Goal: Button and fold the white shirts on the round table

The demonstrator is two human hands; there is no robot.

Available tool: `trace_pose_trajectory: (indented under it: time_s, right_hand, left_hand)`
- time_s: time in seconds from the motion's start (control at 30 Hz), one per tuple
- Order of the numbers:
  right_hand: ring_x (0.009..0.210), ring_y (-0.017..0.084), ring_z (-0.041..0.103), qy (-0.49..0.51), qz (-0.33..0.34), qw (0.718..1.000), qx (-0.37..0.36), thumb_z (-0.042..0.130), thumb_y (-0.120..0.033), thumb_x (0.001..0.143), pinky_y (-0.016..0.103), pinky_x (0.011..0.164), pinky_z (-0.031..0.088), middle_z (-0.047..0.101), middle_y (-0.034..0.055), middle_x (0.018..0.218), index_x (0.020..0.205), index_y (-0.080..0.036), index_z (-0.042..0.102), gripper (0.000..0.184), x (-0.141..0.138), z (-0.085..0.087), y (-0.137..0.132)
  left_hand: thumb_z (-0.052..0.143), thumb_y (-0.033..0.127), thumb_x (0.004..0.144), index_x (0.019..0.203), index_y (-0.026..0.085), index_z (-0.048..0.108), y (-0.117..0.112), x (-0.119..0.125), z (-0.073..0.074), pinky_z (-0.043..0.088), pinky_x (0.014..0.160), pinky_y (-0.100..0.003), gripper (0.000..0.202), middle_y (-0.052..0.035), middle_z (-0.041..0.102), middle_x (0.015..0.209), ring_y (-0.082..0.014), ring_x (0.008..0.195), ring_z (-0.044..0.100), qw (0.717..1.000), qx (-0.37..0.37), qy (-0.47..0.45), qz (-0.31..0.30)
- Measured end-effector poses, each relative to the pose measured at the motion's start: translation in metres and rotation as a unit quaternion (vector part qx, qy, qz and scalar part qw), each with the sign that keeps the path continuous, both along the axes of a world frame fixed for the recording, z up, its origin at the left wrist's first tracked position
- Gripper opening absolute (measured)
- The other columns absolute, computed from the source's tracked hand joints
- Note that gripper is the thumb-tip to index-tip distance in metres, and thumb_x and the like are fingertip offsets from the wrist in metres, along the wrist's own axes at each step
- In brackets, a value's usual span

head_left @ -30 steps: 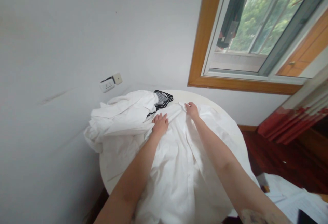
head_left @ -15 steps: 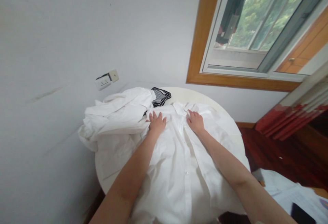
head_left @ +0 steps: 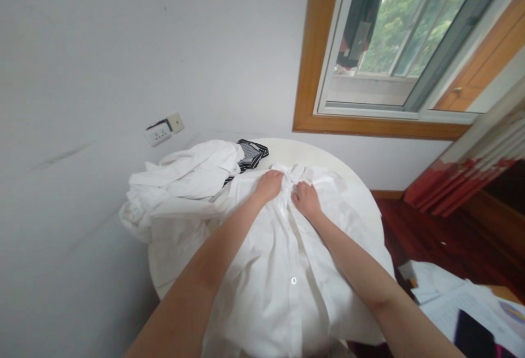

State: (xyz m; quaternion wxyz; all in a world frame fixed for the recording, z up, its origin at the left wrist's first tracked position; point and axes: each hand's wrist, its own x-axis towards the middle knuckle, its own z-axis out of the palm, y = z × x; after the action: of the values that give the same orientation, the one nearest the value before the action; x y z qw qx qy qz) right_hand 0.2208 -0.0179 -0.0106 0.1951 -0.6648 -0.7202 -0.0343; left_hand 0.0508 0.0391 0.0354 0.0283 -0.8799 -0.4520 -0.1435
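Our left grip (head_left: 268, 185) and right grip (head_left: 307, 199), loosely curled, rest on the white shirt (head_left: 266, 287) beneath them on the counter (head_left: 301, 151), probably to steady it; we cannot tell whether either pinches fabric. Bunched white cloth (head_left: 184, 172) lies left of them, apparently leaving room.

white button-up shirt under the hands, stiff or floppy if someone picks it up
The white button-up shirt will probably hang floppy, since its fabric lies in loose folds. It looks fairly light for its size, as the cloth seems thin. It seems unlikely to roll or tip, being spread across the round table.
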Motion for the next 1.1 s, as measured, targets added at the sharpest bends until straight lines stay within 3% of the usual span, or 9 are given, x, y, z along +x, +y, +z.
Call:
trace_pose_trajectory:
  time_s: [0.17, 0.33, 0.47, 0.57, 0.63, 0.73, 0.8, 0.93, 1.1]
  right_hand:
    - [0.143, 0.026, 0.024, -0.028, 0.0, 0.998, -0.049, 0.029, -0.039, 0.098, 0.057, 0.114, 0.011, 0.036, 0.0089, 0.153, 0.141, -0.022, 0.044, 0.049, -0.005, 0.001, -0.004]
    - [0.145, 0.029, 0.016, -0.041, -0.007, 0.993, -0.109, 0.024, -0.046, 0.098, 0.067, 0.108, 0.015, 0.026, 0.0069, 0.157, 0.148, -0.027, 0.033, 0.055, -0.007, 0.009, -0.007]
    - [0.132, 0.032, 0.038, -0.052, 0.006, 0.991, -0.122, 0.037, -0.05, 0.093, 0.058, 0.1, 0.033, 0.047, 0.0104, 0.144, 0.135, -0.028, 0.052, 0.05, 0.004, 0.031, 0.005]
    - [0.113, 0.029, 0.051, -0.054, -0.026, 0.995, -0.086, 0.039, -0.038, 0.093, 0.046, 0.093, 0.039, 0.064, 0.0131, 0.12, 0.113, -0.024, 0.067, 0.037, 0.022, 0.05, 0.021]
    - [0.112, 0.028, 0.05, -0.052, -0.075, 0.996, -0.008, 0.039, -0.031, 0.094, 0.041, 0.091, 0.039, 0.062, 0.0141, 0.121, 0.117, -0.022, 0.065, 0.036, 0.039, 0.056, 0.03]
    - [0.122, 0.03, 0.043, -0.057, -0.134, 0.987, 0.073, 0.041, -0.03, 0.094, 0.042, 0.094, 0.036, 0.051, 0.0155, 0.137, 0.129, -0.019, 0.057, 0.04, 0.066, 0.056, 0.044]
    - [0.124, 0.03, 0.043, -0.072, -0.142, 0.986, 0.041, 0.04, -0.033, 0.095, 0.043, 0.097, 0.034, 0.054, 0.0163, 0.134, 0.121, -0.018, 0.063, 0.037, 0.084, 0.053, 0.055]
    - [0.104, 0.026, 0.058, -0.087, -0.157, 0.981, -0.071, 0.036, -0.037, 0.098, 0.037, 0.088, 0.039, 0.067, 0.0156, 0.108, 0.113, -0.016, 0.065, 0.038, 0.108, 0.049, 0.078]
    - [0.106, 0.026, 0.056, -0.152, -0.133, 0.977, -0.069, 0.039, -0.035, 0.097, 0.034, 0.086, 0.037, 0.065, 0.016, 0.11, 0.115, -0.016, 0.061, 0.034, 0.118, 0.046, 0.093]
  left_hand:
    - [0.029, 0.039, 0.097, 0.142, 0.028, 0.042, 0.01, 0.004, -0.031, 0.019, 0.116, -0.054, 0.048, -0.0031, 0.038, 0.152, -0.0241, 0.142, 0.029, 0.994, -0.061, -0.032, 0.085]
    - [0.032, 0.05, 0.095, 0.143, 0.035, 0.039, 0.015, 0.005, -0.034, 0.013, 0.114, -0.061, 0.052, 0.0012, 0.033, 0.155, -0.0279, 0.144, 0.023, 0.987, -0.086, -0.05, 0.127]
    - [0.033, 0.045, 0.096, 0.143, 0.029, 0.041, 0.005, 0.002, -0.028, 0.016, 0.116, -0.053, 0.051, -0.0028, 0.041, 0.151, -0.0251, 0.141, 0.029, 0.991, -0.033, -0.073, 0.106]
    - [0.031, 0.041, 0.098, 0.144, 0.027, 0.04, -0.006, -0.001, -0.026, 0.017, 0.118, -0.044, 0.049, -0.0025, 0.041, 0.15, -0.0205, 0.141, 0.029, 0.996, -0.002, -0.075, 0.041]
    - [0.031, 0.044, 0.097, 0.146, 0.029, 0.036, -0.011, -0.002, -0.027, 0.019, 0.117, -0.044, 0.051, -0.0016, 0.037, 0.153, -0.0216, 0.142, 0.028, 0.998, -0.018, -0.06, 0.025]
    - [0.032, 0.053, 0.095, 0.147, 0.034, 0.032, -0.013, 0.001, -0.03, 0.018, 0.116, -0.054, 0.056, -0.0013, 0.031, 0.156, -0.0271, 0.143, 0.027, 0.996, -0.059, -0.037, 0.056]
    - [0.031, 0.058, 0.093, 0.147, 0.036, 0.032, -0.012, 0.004, -0.032, 0.014, 0.115, -0.059, 0.058, -0.0012, 0.03, 0.156, -0.0298, 0.144, 0.023, 0.994, -0.072, -0.029, 0.073]
    - [0.032, 0.062, 0.091, 0.147, 0.037, 0.031, -0.01, 0.009, -0.035, 0.011, 0.112, -0.066, 0.062, -0.0019, 0.029, 0.157, -0.034, 0.144, 0.021, 0.992, -0.081, -0.027, 0.092]
    - [0.03, 0.065, 0.09, 0.147, 0.036, 0.032, -0.01, 0.011, -0.038, 0.009, 0.111, -0.069, 0.064, -0.0034, 0.028, 0.157, -0.0356, 0.144, 0.019, 0.99, -0.079, -0.033, 0.111]
